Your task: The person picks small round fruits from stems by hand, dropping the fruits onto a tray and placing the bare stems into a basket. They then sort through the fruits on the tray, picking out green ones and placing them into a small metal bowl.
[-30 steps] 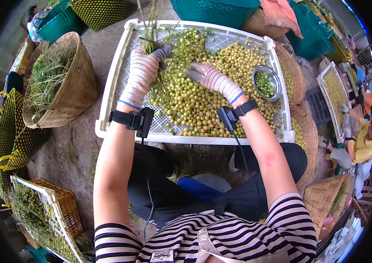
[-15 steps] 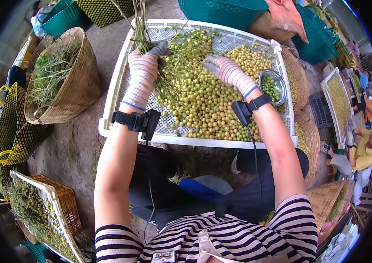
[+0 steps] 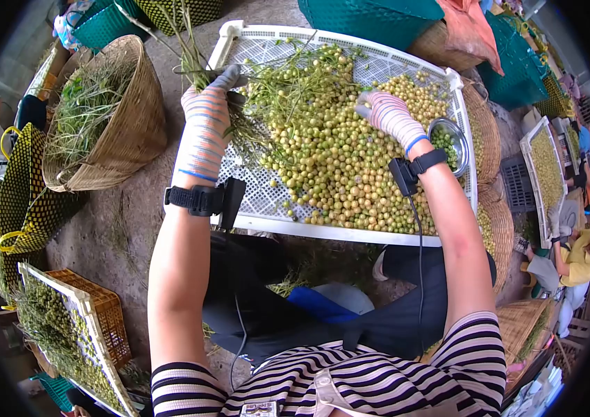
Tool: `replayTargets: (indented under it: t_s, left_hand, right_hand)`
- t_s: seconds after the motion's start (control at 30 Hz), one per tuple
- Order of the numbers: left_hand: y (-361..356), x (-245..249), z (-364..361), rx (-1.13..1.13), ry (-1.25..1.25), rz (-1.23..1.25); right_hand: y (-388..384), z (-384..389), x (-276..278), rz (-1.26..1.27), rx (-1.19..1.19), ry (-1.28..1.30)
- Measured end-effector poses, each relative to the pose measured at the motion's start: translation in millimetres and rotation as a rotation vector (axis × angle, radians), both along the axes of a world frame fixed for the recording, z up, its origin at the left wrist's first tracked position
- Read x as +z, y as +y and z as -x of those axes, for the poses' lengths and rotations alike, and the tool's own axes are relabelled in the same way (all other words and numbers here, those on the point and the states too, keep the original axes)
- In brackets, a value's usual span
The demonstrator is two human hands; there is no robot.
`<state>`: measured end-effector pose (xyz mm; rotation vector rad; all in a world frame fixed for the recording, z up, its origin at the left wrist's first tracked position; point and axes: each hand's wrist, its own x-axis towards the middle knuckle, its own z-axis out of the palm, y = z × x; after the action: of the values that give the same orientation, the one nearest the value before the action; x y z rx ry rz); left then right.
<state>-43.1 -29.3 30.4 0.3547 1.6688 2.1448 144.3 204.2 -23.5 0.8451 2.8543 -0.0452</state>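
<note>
Striped work gloves with grey fingertips cover both hands. My left hand [image 3: 208, 104] is closed around a bundle of thin stems [image 3: 192, 52] at the left side of a white plastic tray [image 3: 250, 221]. The stems stick up past the fist, and their lower twigs hang over the mesh. My right hand [image 3: 391, 115] hovers over the heap of small round yellow-green fruits [image 3: 350, 160], its fingers loosely bent and apart, with nothing visible in them. More fruit-bearing twigs [image 3: 295, 87] lie between the hands. Beside my right wrist, a metal bowl [image 3: 466, 149] of greener fruits rests in the tray.
A tall wicker basket [image 3: 145, 104] of stripped stems stands at the left. Below it, another tray [image 3: 104, 347] of fruit on stems leans on an orange crate [image 3: 111, 316]. Green woven baskets [image 3: 371, 21] line the far side. People sit at the right, one in a yellow shirt [image 3: 579, 263].
My left hand has moved left with the stems, drawing them toward the tray's edge. My right hand has shifted right in view, its fingers more bent. The whole view has turned slightly.
</note>
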Motion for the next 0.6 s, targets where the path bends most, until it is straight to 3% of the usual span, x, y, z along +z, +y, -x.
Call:
replayTargets:
  t_s: [0.03, 0.1, 0.17, 0.23, 0.27, 0.3, 0.37, 0.5, 0.6]
  left_hand:
    - [-3.4, -1.4, 2.4, 0.003, 0.002, 0.0]
    - [-8.3, -1.3, 5.2, -0.065, 0.022, -0.097]
    - [-10.2, -7.1, 12.7, -0.067, 0.072, -0.029]
    - [-11.0, -33.2, 36.0, -0.168, -0.037, -0.158]
    - [-11.6, -38.2, 35.6, -0.176, -0.021, -0.213]
    - [-8.3, -14.4, 10.6, -0.107, 0.151, -0.054]
    - [-7.6, -21.8, 19.8, -0.196, 0.016, -0.192]
    - [-14.6, 4.6, 0.5, -0.209, 0.111, -0.002]
    - [-8.0, 12.0, -10.3, -0.276, 0.2, 0.032]
  right_hand:
    - [2.8, -1.1, -4.7, -0.151, 0.1, 0.115]
    - [-6.0, 20.0, 5.8, -0.099, 0.08, 0.114]
    - [-12.7, 44.4, 1.2, -0.267, 0.314, 0.4]
    - [-27.9, 71.1, -8.6, -0.433, 0.468, 0.471]
    - [-21.1, 92.2, -32.7, -0.382, 0.475, 0.573]
    - [-21.8, 98.0, -35.3, -0.465, 0.568, 0.501]
    - [-13.6, 108.3, -27.2, -0.385, 0.388, 0.118]
    - [13.8, 86.5, 11.4, -0.06, 0.308, 0.675]
    - [28.3, 71.7, 51.4, 0.397, 0.342, 0.901]
